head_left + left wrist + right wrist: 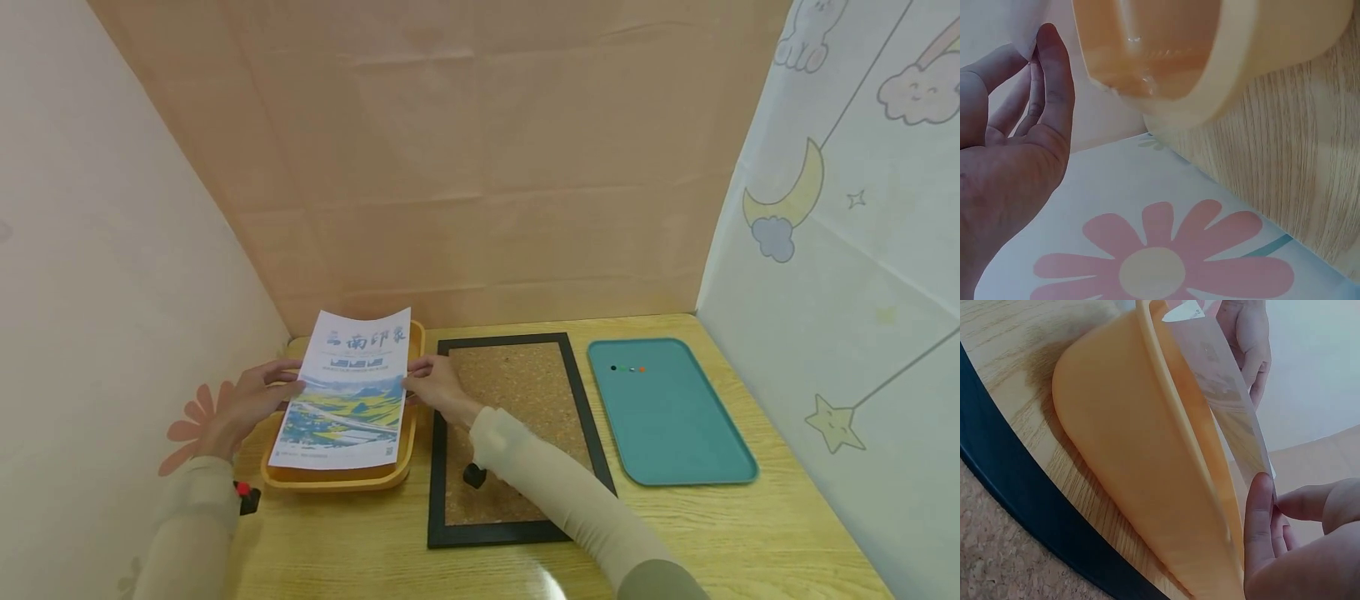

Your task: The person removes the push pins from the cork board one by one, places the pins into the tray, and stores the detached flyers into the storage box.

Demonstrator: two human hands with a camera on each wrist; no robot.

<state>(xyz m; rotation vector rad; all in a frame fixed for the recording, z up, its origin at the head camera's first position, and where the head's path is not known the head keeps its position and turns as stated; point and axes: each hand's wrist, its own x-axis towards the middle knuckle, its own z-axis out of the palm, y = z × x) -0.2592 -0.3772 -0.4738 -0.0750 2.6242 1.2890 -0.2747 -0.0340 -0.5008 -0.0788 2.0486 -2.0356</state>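
A printed poster (pixel 348 400) with a landscape picture and large characters at its top is held above a yellow-orange basin (pixel 337 479). My left hand (pixel 251 404) pinches its left edge between thumb and fingers; the left wrist view shows that hand (pixel 1029 119) gripping the sheet beside the basin. On the opposite edge, my right hand (pixel 442 387) pinches the paper about halfway up. In the right wrist view the sheet (pixel 1222 387) hangs tilted over the basin's rim, and the right thumb and fingers close on its edge. The poster hides most of the basin's inside.
Right of the basin lies a cork board (pixel 517 433) with a black frame, under my right forearm. Farther right is a teal tray (pixel 675 425) with several small coloured dots near its top left. Walls stand at the left, back and right of the wooden table (pixel 337 542).
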